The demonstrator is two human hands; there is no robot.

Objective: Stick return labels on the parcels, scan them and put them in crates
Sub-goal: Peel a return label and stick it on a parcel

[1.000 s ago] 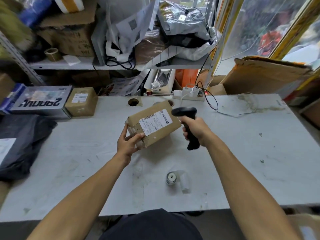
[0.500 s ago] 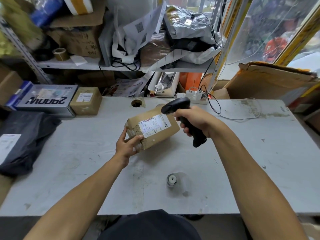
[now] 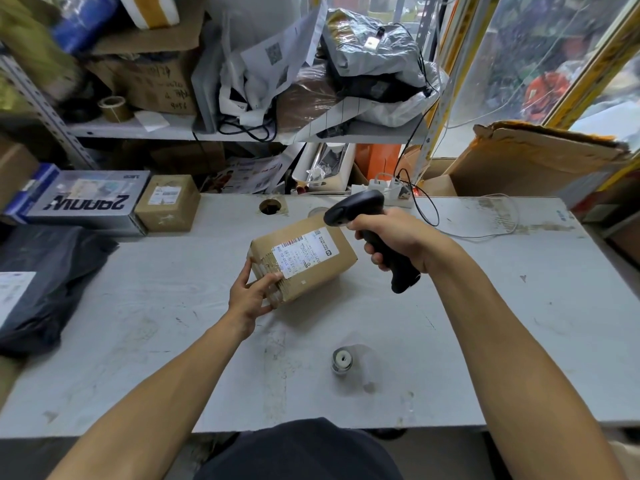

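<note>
**Scanner held over labelled parcel**

Currently the left hand (image 3: 250, 296) grasps the near-left corner of a brown cardboard parcel (image 3: 304, 258), thumb on top and fingers wrapped round the end face. The parcel is tilted, its far end raised toward the camera's view, over the middle of the counter (image 3: 485, 323); whether its lower edge touches the surface cannot be told. A white label (image 3: 304, 252) with a barcode lies on its upper face. The right hand (image 3: 391, 237) is clenched round the handle of a black barcode scanner (image 3: 372, 233); the scanner head is just beside the parcel's far right corner, pointing left across the label.

Nearer the person, a small roll (image 3: 342, 361) with a white core stands on the counter, well apart from the parcel. At the counter's back left sit a second small cardboard box (image 3: 168, 204) with its own label, and beside it a grey printed box (image 3: 86, 202). A dark poly bag (image 3: 45, 282) lies at the left edge. A power strip (image 3: 384, 184) with cables sits at the back, under a cluttered shelf (image 3: 166, 130).
</note>
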